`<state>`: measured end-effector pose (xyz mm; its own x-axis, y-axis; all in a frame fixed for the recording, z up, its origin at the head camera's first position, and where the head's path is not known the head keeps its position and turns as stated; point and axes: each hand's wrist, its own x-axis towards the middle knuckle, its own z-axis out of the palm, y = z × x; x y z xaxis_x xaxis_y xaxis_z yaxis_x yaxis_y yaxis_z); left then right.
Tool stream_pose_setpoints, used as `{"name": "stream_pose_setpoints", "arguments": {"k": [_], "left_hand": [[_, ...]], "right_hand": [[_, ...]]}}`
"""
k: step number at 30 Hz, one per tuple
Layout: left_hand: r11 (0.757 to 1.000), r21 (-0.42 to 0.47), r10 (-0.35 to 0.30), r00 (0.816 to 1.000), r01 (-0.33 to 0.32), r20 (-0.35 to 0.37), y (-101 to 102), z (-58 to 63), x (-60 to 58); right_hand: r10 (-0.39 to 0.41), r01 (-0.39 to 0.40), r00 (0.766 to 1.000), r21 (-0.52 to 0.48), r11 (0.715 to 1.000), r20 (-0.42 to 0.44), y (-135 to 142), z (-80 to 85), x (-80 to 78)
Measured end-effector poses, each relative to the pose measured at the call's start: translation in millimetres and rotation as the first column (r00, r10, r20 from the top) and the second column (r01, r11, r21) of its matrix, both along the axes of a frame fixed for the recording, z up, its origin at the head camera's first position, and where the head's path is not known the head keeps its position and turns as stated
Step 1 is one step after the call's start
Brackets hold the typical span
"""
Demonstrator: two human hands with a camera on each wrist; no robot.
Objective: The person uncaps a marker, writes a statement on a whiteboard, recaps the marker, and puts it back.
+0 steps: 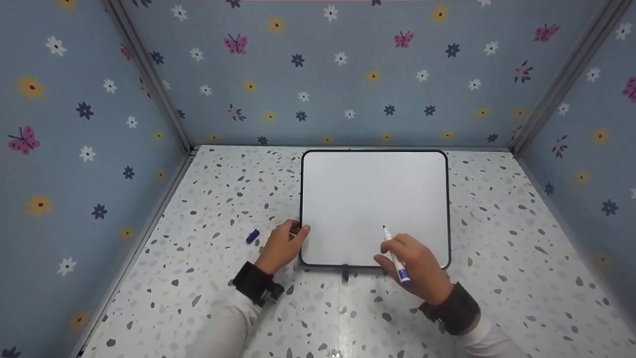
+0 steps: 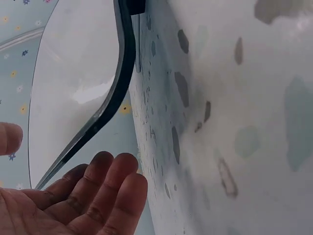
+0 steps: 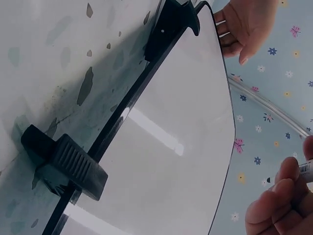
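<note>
A white marker (image 1: 400, 266) with a blue end is pinched in my right hand (image 1: 420, 268). Its bare dark tip points away over the lower right part of the whiteboard (image 1: 372, 199), and whether it touches the surface cannot be told. The right wrist view shows these fingertips (image 3: 288, 169) closed around the marker's barrel. At the board's left edge is my left hand (image 1: 283, 244), thumb and fingers spread about the black rim. In the left wrist view its loosely bent fingers (image 2: 105, 191) lie by the rim, thumb apart. A blue marker cap (image 1: 252, 236) lies left of that hand.
The board leans back on a speckled tabletop (image 1: 208, 199). A black clip foot (image 1: 345, 272) juts from its bottom edge; the right wrist view shows a ridged black clip (image 3: 73, 161) and another black holder (image 3: 168, 27). Flowered blue panels (image 1: 343, 74) enclose the back and sides.
</note>
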<state>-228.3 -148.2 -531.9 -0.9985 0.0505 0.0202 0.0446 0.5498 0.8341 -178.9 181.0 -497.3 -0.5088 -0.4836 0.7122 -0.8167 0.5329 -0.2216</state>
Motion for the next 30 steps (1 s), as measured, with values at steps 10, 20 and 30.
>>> {"name": "stream_pose_setpoints", "arguments": {"k": [10, 20, 30], "left_hand": [[0.993, 0.09, -0.078, 0.995, 0.073, 0.061, -1, -2.3, 0.9], [0.983, 0.162, -0.107, 0.987, 0.088, 0.116, -6, -6.8, -0.1], [0.935, 0.348, -0.147, 0.971, 0.075, 0.187, -8, -11.0, -0.6]], "right_hand": [[0.086, -0.057, 0.986, -0.197, 0.979, 0.146, -17, -4.6, -21.7], [0.208, -0.091, 0.895, -0.296, 0.951, 0.394, -43, -2.5, -49.6], [0.211, -0.075, 0.887, -0.321, 0.944, 0.411, -79, 11.3, -72.1]]}}
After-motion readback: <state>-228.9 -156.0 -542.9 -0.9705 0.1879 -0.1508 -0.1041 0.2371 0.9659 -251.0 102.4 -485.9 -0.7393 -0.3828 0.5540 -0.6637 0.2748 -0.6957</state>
